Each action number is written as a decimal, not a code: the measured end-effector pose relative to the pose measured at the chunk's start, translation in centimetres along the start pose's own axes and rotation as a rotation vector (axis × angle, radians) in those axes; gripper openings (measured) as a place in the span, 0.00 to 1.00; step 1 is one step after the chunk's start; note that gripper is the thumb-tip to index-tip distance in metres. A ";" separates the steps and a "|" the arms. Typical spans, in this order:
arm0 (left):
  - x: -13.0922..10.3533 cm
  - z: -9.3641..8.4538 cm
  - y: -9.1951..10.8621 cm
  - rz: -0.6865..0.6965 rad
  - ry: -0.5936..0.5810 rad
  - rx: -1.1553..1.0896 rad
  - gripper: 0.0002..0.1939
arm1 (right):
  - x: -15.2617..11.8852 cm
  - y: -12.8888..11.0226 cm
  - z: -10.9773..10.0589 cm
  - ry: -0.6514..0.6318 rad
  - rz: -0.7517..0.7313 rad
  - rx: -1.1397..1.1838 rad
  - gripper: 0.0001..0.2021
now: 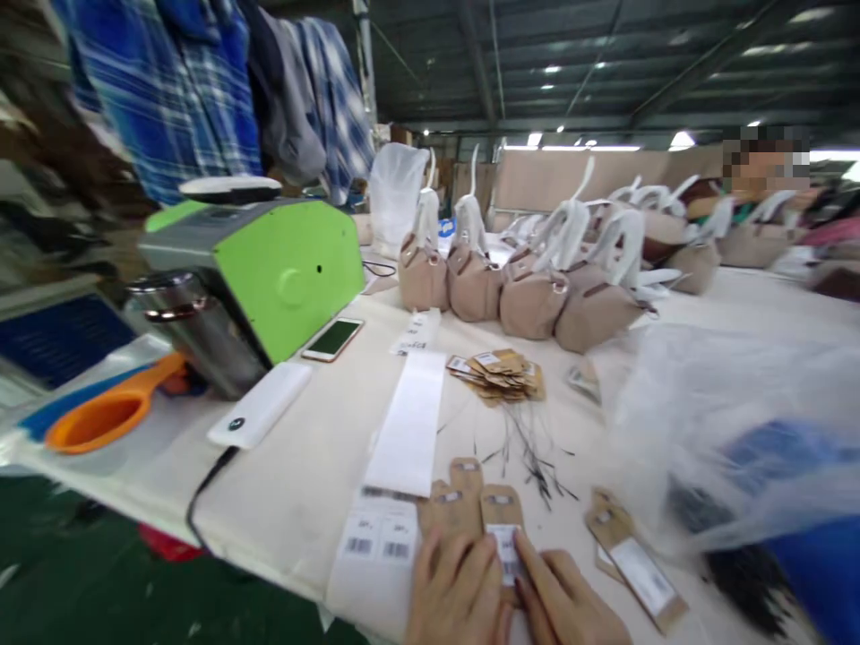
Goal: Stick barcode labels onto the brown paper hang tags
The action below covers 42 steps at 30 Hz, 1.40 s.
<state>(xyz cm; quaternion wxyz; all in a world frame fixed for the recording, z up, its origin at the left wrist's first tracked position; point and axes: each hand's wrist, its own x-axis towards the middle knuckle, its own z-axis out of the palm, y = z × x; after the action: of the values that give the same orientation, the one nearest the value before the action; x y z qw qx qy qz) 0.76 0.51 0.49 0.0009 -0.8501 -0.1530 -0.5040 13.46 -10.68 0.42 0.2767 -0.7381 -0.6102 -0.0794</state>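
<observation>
At the near table edge, a brown cardboard hang tag (503, 502) lies under my hands, with a white barcode sticker (507, 553) on its face. My left hand (453, 587) rests on its left side, fingers bent and pressed together. From the right, my right hand (571, 596) presses fingertips on the sticker's edge; its thumb is partly hidden. Touching my left fingers are more brown tags (457, 511). Left of them lies a sheet of barcode stickers (380, 535), joined to a white backing strip (409, 421). Stickered tags (638, 569) lie to the right.
Beyond are a pile of tags (501, 376) with black strings (537, 466) and several beige handbags (530, 300). A green-sided machine (288, 269), steel flask (202, 331), phone (334, 339), white power bank (262, 408) and orange scissors handle (100, 417) stand left. A plastic bag (739, 403) lies right.
</observation>
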 end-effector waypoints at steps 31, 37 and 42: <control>-1.1 0.0 0.1 -0.032 -0.073 -0.031 0.10 | 5.2 -1.3 -1.4 -0.114 0.405 0.283 0.15; -1.0 -0.1 0.1 -0.040 -0.093 -0.027 0.11 | 6.6 -0.8 -2.1 -0.181 0.568 0.444 0.09; -0.9 -0.1 0.0 -0.003 -0.082 -0.014 0.11 | 7.2 -0.2 -2.0 -0.191 0.716 0.640 0.06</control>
<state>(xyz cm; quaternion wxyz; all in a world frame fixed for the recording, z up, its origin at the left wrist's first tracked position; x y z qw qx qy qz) 0.26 0.29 -0.19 -0.0119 -0.8698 -0.1506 -0.4696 15.49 -5.50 5.37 0.4423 -0.7836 -0.3343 0.2804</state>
